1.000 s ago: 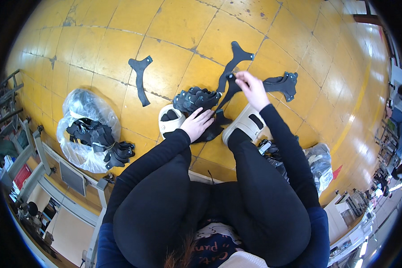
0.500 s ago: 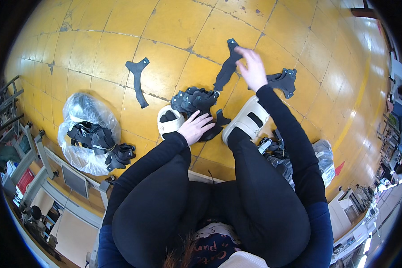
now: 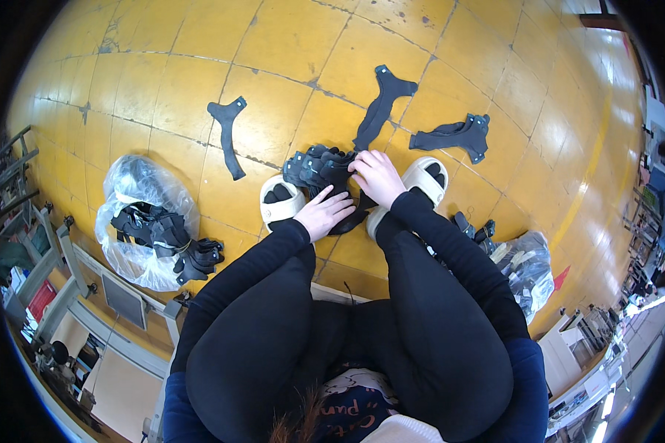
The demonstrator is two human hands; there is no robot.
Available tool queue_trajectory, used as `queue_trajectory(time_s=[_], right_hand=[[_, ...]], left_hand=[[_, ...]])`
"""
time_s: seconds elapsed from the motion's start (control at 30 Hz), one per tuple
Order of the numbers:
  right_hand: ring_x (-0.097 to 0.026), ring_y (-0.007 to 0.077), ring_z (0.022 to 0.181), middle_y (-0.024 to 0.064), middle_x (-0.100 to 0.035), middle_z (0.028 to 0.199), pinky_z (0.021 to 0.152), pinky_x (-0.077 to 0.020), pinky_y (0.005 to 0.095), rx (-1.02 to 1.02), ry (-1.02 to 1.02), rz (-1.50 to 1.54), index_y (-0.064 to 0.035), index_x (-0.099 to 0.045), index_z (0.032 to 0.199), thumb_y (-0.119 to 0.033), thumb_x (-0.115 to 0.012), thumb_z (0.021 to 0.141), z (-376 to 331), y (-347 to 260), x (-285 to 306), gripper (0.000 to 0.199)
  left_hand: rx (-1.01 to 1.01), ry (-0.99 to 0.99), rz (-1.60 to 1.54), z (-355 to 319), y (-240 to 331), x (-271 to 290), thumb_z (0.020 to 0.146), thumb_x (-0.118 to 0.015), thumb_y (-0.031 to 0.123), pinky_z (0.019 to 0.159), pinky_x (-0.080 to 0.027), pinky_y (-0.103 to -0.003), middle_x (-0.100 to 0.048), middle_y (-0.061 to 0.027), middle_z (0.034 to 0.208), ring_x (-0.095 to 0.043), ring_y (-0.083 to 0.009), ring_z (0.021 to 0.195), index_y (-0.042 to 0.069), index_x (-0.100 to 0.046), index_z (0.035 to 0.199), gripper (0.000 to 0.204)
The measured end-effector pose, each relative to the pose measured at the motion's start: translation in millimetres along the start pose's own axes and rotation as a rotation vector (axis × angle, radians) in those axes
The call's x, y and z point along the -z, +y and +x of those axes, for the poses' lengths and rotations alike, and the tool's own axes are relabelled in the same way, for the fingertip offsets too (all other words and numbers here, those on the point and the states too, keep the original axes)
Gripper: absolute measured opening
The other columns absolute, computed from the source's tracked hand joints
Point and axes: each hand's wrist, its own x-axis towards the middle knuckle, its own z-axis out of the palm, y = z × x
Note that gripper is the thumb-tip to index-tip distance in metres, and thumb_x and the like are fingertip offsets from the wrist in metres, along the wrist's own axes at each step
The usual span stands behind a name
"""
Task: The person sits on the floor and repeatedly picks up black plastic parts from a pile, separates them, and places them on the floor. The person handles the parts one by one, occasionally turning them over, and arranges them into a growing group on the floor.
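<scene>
Between the pale sandals (image 3: 292,206), the left hand (image 3: 324,213) lies flat with fingers spread over the heap of dark fabric pieces (image 3: 314,164), while the right hand (image 3: 377,179) bends its fingers at the heap's right edge, though from here I can't tell whether they pinch anything. The cloth looks light, soft and floppy, hardly fragile, and I'd take a piece by one forked corner. The heap is matt charcoal, overlapping, with small pale marks; farther out, similar forked pieces (image 3: 383,109) lie well apart on the yellow tiled floor (image 3: 170,81).
</scene>
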Motion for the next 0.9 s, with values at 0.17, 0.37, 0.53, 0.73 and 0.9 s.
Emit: queue_trajectory(time_s=[0.17, 0.37, 0.53, 0.73, 0.9], right_hand=[[-0.057, 0.0291, 0.093, 0.009, -0.058, 0.089, 0.086, -0.0444, 0.0391, -0.104, -0.001, 0.122, -0.0061, -0.061, 0.092, -0.007, -0.063, 0.081, -8.2, -5.2, -6.0, 0.011], [-0.06, 0.027, 0.086, 0.0095, -0.058, 0.088, 0.077, -0.049, 0.0351, -0.058, -0.338, 0.378, -0.0032, -0.067, 0.091, -0.01, -0.063, 0.084, 3.4, 1.6, 29.7, 0.01], [-0.061, 0.0267, 0.084, 0.0093, -0.058, 0.089, 0.075, -0.0495, 0.0348, 0.019, -0.389, 0.358, -0.0017, -0.067, 0.091, -0.01, -0.063, 0.085, 7.1, 5.3, 49.3, 0.011], [-0.061, 0.0292, 0.091, 0.0105, -0.06, 0.095, 0.081, -0.049, 0.0363, 0.077, -0.559, 0.446, -0.0013, -0.065, 0.087, -0.01, -0.059, 0.083, 5.4, -12.1, 43.0, 0.011], [-0.057, 0.0309, 0.108, 0.0117, -0.056, 0.116, 0.089, -0.0468, 0.0393, 0.159, -0.718, 0.4, -0.0023, -0.066, 0.083, -0.011, -0.061, 0.082, -2.3, -24.3, 33.4, 0.01]], left_hand=[[-0.004, -0.045, 0.021, 2.7, 2.3, 5.2, 0.084, -0.052, 0.014, 0.116, -0.015, -0.05, -0.045, -0.0049, 0.14, -0.032, -0.0202, 0.138, 0.017, -0.05, 0.132, 0.048], [-0.055, -0.095, 0.194, -1.9, 3.0, 0.6, 0.089, -0.046, 0.022, 0.117, -0.011, -0.048, -0.037, -0.0016, 0.148, -0.023, -0.015, 0.142, 0.022, -0.055, 0.127, 0.039], [-0.138, 0.024, 0.283, -4.1, 0.5, -12.5, 0.086, -0.052, 0.027, 0.115, -0.013, -0.053, -0.039, 0.0025, 0.147, -0.026, -0.0136, 0.141, 0.022, -0.058, 0.122, 0.037], [-0.076, -0.1, 0.201, -7.6, -2.8, -24.5, 0.086, -0.053, 0.032, 0.115, -0.009, -0.057, -0.046, 0.0057, 0.14, -0.029, -0.0113, 0.138, 0.025, -0.06, 0.121, 0.036], [-0.1, -0.159, 0.244, -6.9, -3.3, -22.6, 0.086, -0.052, 0.029, 0.117, -0.005, -0.057, -0.053, 0.0079, 0.132, -0.034, -0.0086, 0.135, 0.027, -0.062, 0.12, 0.035]])
